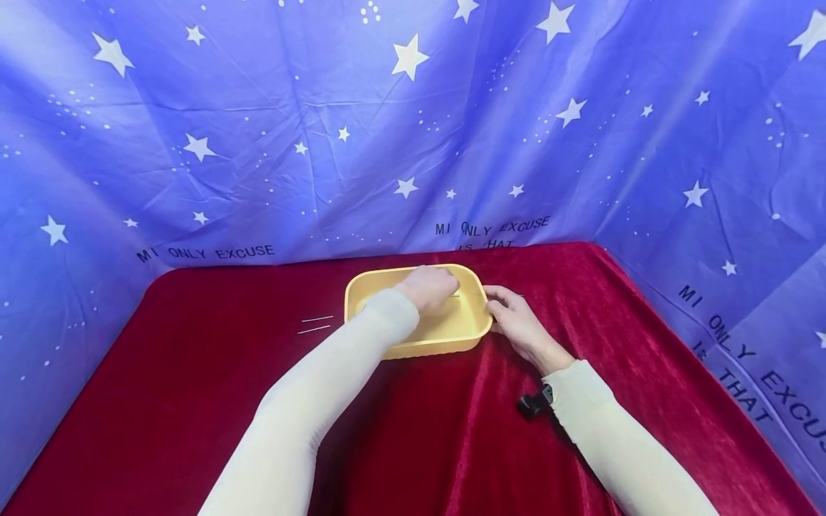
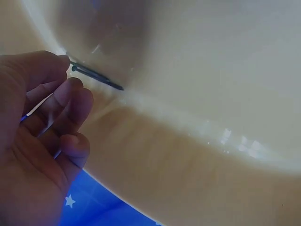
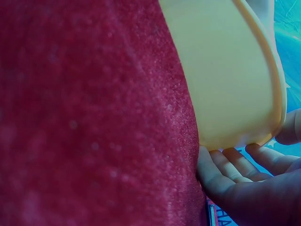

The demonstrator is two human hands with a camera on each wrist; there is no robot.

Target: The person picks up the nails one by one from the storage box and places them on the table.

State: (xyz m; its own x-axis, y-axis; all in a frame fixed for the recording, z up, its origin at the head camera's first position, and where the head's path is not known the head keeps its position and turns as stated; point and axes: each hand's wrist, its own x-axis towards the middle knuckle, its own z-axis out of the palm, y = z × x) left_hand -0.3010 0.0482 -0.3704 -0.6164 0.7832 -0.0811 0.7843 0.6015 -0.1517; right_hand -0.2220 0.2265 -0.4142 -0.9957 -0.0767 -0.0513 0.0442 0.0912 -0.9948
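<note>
A yellow rounded box [image 1: 439, 349] stands on the red cloth. Inside it, my left hand [image 1: 431, 288] reaches down to the far right corner. In the left wrist view, the thumb and forefinger of that hand pinch the end of a thin dark nail [image 2: 89, 70]. A second nail with its head [image 2: 74, 68] showing lies right alongside, and the two overlap toward their tips. My right hand [image 1: 516, 319] holds the box's right end. In the right wrist view its fingers [image 3: 225, 165] press the outer wall, with the thumb [image 3: 289, 128] at the rim.
Two thin metal rods [image 1: 315, 324] lie on the red velvet cloth [image 1: 226, 373] left of the box. Some slim metallic pieces [image 3: 211, 214] show beside the right hand in its wrist view. A blue star-printed curtain [image 1: 258, 129] hangs behind and at both sides.
</note>
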